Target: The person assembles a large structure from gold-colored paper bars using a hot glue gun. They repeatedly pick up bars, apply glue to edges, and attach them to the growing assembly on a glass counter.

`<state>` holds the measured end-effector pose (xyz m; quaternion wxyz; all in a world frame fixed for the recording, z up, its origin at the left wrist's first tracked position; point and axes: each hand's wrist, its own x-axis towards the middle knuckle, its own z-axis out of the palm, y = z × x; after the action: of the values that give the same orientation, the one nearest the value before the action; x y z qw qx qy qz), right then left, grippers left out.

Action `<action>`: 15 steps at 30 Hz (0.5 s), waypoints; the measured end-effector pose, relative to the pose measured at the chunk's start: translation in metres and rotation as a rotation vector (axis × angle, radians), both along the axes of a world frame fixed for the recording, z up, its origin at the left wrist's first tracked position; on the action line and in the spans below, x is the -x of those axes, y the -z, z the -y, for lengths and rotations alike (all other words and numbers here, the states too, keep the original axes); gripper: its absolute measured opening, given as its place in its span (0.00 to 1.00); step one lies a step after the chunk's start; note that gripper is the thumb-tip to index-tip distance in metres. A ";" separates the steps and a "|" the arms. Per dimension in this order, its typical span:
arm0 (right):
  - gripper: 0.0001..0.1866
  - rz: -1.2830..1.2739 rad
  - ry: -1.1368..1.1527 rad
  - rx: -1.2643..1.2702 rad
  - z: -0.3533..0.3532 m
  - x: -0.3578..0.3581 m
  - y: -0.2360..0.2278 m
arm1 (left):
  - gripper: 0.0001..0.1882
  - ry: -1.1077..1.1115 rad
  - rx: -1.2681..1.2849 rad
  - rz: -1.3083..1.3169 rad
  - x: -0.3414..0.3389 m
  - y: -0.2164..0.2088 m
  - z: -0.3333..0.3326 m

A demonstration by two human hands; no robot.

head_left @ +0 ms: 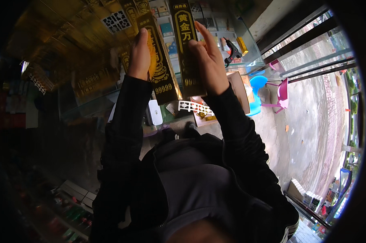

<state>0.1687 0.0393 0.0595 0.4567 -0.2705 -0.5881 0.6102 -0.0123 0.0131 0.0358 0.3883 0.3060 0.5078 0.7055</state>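
At the far left, glossy gold packages (84, 56) are heaped in shadow, with a white card of square cut-outs (116, 21) propped near the top. The person's left hand (139, 56) clasps a long, narrow black box with gold print (158, 60); its thumb presses along the box's left edge, and its other fingers are hidden. Below lies a white, rounded flat device (154, 112).

Further right, a white lattice strip (195, 107) rests over a shallow pinkish tray (195, 118) containing small gold pieces. Above it is a matching black-and-gold box (186, 52), pinched by the right hand (211, 67): thumb on the face, index finger stretched up the right edge, the rest out of sight. The hands grip the outer sides, apparently keeping both boxes steady and their printed faces visible — a gap runs between them.

Near the right edge of the glass surface (251, 58) sit a black glue gun (233, 51) and a small yellow-gold carton (242, 45). Below that edge stands an open brown cardboard box (239, 86) — its contents unclear — then a bright blue plastic stool (256, 95) and a pink chair (282, 93).
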 end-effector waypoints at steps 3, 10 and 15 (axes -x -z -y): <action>0.29 0.055 0.012 0.046 -0.014 0.003 0.020 | 0.23 0.017 0.190 0.054 0.002 0.016 -0.003; 0.30 0.111 0.057 0.023 -0.021 0.001 0.045 | 0.25 -0.064 0.275 -0.146 0.003 0.033 -0.022; 0.30 0.151 0.085 -0.001 -0.022 -0.002 0.046 | 0.25 -0.004 0.332 -0.068 0.000 0.037 -0.024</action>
<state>0.1704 0.0618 0.0134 0.4366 -0.3401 -0.6092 0.5679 -0.0124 0.0369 -0.0008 0.4146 0.2603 0.6309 0.6019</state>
